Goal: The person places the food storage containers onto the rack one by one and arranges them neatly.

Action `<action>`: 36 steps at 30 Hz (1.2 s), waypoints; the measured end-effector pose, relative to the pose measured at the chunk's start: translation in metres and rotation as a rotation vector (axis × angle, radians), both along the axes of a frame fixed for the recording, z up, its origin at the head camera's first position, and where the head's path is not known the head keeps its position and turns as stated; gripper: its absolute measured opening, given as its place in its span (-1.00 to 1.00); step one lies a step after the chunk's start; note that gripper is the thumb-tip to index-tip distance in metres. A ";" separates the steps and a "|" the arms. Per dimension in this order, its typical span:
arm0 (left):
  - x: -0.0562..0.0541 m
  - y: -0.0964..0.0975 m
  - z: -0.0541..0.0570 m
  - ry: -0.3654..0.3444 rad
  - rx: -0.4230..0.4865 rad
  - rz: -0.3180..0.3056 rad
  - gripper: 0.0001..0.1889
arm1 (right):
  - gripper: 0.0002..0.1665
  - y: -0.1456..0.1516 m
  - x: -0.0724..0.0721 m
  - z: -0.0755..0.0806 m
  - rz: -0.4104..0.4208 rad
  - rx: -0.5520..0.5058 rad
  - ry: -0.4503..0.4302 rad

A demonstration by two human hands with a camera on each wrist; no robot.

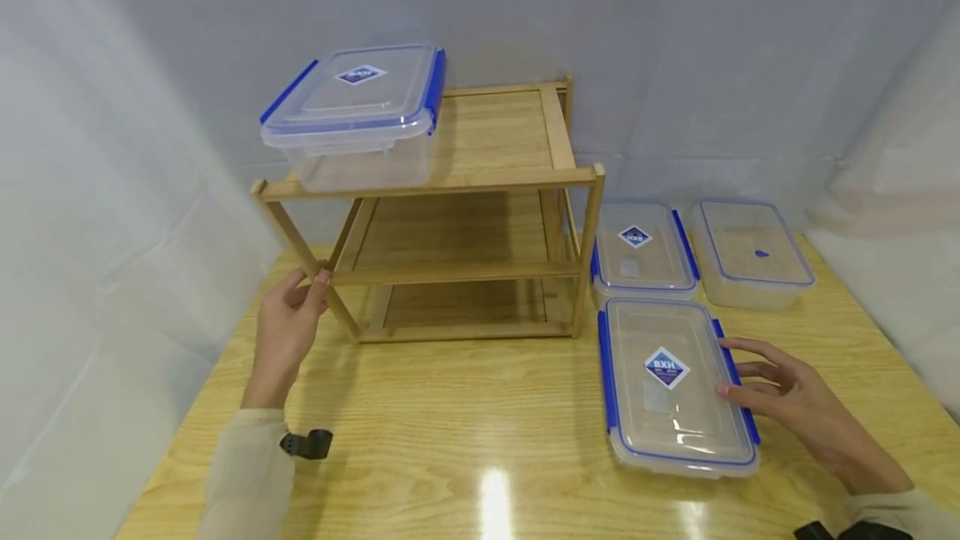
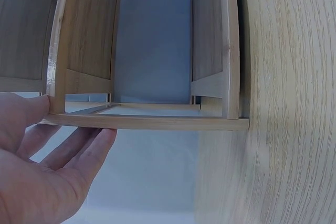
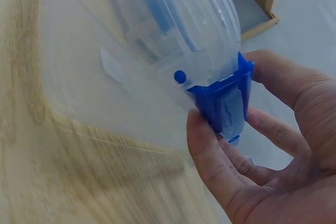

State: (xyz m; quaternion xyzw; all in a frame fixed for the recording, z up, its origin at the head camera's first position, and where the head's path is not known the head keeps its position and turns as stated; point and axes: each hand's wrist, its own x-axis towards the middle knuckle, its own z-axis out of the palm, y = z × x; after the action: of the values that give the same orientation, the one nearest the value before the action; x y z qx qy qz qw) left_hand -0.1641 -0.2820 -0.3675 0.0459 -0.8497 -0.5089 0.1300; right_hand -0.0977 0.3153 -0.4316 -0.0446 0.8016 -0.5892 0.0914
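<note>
A three-tier wooden rack [image 1: 465, 272] stands on the table, its slanted left front post [image 2: 152, 123] gripped by my left hand [image 1: 288, 323] at middle-shelf height. In the left wrist view, the thumb lies on one side of the post and the fingers on the other. My right hand [image 1: 787, 398] pinches the right blue latch side of a clear lidded food container [image 1: 675, 423], right of the rack. Close up in the right wrist view, thumb and fingers are around the blue latch [image 3: 223, 100]. The container's lid bears a blue diamond label [image 1: 667, 367].
On the rack's top shelf, toward the left, sits a larger clear container [image 1: 352, 132] with blue latches. Behind the held container are a similar container [image 1: 645, 261] and another clear box [image 1: 757, 248] with a blue-rimmed lid. A pale sheet [image 1: 705, 48] hangs behind the table [image 1: 420, 432].
</note>
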 end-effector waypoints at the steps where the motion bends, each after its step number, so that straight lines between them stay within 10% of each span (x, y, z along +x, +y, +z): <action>1: 0.000 0.000 0.000 0.000 0.000 0.001 -0.48 | -0.34 -0.001 0.000 -0.001 -0.003 -0.009 0.009; 36: 0.002 0.001 0.000 -0.012 -0.039 0.008 -0.40 | -0.37 -0.001 0.006 0.003 -0.071 -0.253 -0.015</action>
State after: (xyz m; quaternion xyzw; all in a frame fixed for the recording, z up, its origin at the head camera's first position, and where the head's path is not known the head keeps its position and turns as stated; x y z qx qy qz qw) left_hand -0.1625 -0.2810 -0.3673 0.0497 -0.8600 -0.4916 0.1277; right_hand -0.0917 0.3144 -0.4284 -0.0229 0.7214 -0.6886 0.0700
